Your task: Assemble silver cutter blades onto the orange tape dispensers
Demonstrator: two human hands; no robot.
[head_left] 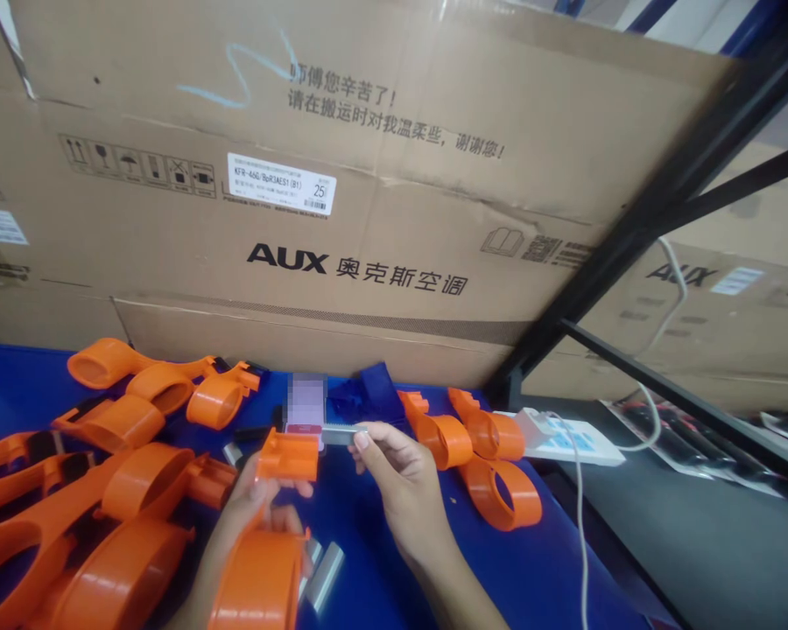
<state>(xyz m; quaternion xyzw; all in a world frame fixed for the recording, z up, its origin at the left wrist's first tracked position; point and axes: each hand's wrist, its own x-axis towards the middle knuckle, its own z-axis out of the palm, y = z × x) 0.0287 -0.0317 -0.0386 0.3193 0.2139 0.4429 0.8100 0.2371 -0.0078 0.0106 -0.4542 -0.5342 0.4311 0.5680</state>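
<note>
My left hand (253, 512) is closed around an orange plastic tape-dispenser body (269, 542), holding it upright above the blue table (381, 560). My right hand (400, 472) pinches a thin serrated metal blade strip (341, 433) between thumb and forefinger, its end beside the top of the orange body. Two small metal plates (321, 569) lie on the table just below the orange body.
Several orange dispenser bodies (105, 490) are piled at the left, and three more (479, 455) lie at the right. A large AUX cardboard box (341, 175) stands behind. A white power strip (565, 437) with cable and a black metal frame (630, 236) sit at right.
</note>
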